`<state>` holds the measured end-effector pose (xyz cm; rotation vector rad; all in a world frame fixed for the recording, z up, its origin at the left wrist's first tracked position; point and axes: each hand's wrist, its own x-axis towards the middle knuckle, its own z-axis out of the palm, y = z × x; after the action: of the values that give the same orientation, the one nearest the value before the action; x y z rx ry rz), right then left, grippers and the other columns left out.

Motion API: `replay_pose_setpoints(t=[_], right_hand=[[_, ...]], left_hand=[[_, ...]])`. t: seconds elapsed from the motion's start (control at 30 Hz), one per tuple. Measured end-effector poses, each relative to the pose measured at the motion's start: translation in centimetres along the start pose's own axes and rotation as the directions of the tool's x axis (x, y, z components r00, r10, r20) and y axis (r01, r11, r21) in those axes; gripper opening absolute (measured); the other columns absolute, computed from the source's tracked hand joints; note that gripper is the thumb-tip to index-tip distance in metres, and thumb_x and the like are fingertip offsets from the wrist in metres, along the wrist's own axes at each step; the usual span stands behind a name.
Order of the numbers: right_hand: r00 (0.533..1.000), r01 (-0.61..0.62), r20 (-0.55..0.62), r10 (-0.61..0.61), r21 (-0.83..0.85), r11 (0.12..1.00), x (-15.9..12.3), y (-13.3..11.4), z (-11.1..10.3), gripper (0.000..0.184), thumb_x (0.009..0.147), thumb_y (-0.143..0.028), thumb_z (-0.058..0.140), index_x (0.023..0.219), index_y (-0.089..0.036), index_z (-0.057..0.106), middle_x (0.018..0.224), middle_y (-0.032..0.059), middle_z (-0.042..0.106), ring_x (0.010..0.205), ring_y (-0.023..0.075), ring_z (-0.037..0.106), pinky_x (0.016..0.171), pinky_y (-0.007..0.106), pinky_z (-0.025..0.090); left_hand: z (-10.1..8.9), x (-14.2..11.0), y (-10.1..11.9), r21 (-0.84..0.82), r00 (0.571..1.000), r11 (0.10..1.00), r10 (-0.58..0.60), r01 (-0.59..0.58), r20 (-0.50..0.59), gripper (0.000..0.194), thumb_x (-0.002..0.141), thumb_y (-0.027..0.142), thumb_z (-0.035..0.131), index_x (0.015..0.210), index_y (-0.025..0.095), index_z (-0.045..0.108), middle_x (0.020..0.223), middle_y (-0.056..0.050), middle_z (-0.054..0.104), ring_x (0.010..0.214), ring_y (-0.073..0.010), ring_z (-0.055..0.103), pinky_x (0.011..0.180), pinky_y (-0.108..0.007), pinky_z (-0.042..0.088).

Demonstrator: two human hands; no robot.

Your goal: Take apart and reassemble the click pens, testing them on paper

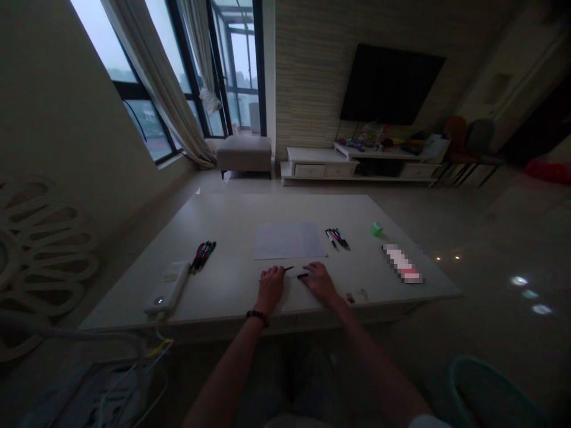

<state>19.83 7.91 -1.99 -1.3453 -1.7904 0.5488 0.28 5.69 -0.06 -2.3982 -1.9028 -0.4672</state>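
Both my hands rest on a white table [232,211] near its front edge. My left hand [270,286] is closed around a thin dark pen [288,268] whose tip points right. My right hand [319,282] is closed on a short dark piece [302,276], perhaps the pen's cap, held a little apart from the pen tip. A sheet of white paper [288,240] lies just beyond the hands. A bunch of pens [337,238] lies right of the paper, another bunch of pens [203,255] to the left.
A small green cube [376,228] and a blurred flat object [402,263] sit at the table's right. A white power strip [168,287] with cables lies at the left front. Beyond stand an ottoman [245,153], a TV cabinet [357,166] and a wall TV [390,83].
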Motion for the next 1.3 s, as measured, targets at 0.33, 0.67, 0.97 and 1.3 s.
replay_pose_setpoints(t=[0.33,0.67,0.97,1.3], right_hand=[[0.964,-0.218,-0.205,0.171,-0.238,0.947,3.2,1.5,1.6,0.022,0.081,-0.030,0.051,0.091,-0.015,0.064,0.090,0.0115,0.061,0.087,0.0208,0.053,0.081,0.030,0.038],[0.918,-0.331,-0.349,0.192,-0.404,0.853,5.4,7.1,-2.7,0.034,0.084,-0.022,0.042,0.110,-0.012,0.060,0.100,0.0162,0.057,0.089,0.0232,0.054,0.077,0.031,0.037],[0.930,-0.290,-0.328,0.164,-0.382,0.878,4.9,5.9,-1.3,0.024,0.082,-0.027,0.047,0.088,-0.013,0.065,0.089,0.0099,0.061,0.080,0.0165,0.056,0.072,0.025,0.038],[0.928,-0.278,-0.320,0.192,-0.250,0.928,3.4,3.0,-0.8,0.030,0.078,-0.036,0.050,0.081,-0.012,0.068,0.082,0.0105,0.066,0.075,0.0165,0.057,0.070,0.024,0.038]], left_hand=[[0.1,0.1,-0.1,0.001,1.000,1.000,-0.008,0.008,-0.015,0.022,0.092,0.023,0.030,0.097,0.021,0.051,0.091,-0.005,0.056,0.085,-0.0173,0.052,0.075,-0.031,0.031],[0.4,0.0,-0.3,-0.004,0.999,1.000,0.005,-0.005,-0.044,0.020,0.092,0.022,0.031,0.095,0.020,0.050,0.089,-0.005,0.056,0.085,-0.0175,0.052,0.074,-0.031,0.032],[0.3,0.1,-0.1,0.010,1.000,1.000,0.002,-0.001,-0.028,0.018,0.091,0.021,0.033,0.095,0.020,0.051,0.090,-0.004,0.056,0.084,-0.0166,0.052,0.074,-0.031,0.032],[0.2,0.0,-0.1,-0.010,0.999,1.000,0.015,-0.016,-0.045,0.019,0.092,0.022,0.032,0.094,0.019,0.050,0.089,-0.004,0.056,0.083,-0.0164,0.052,0.073,-0.031,0.032]])
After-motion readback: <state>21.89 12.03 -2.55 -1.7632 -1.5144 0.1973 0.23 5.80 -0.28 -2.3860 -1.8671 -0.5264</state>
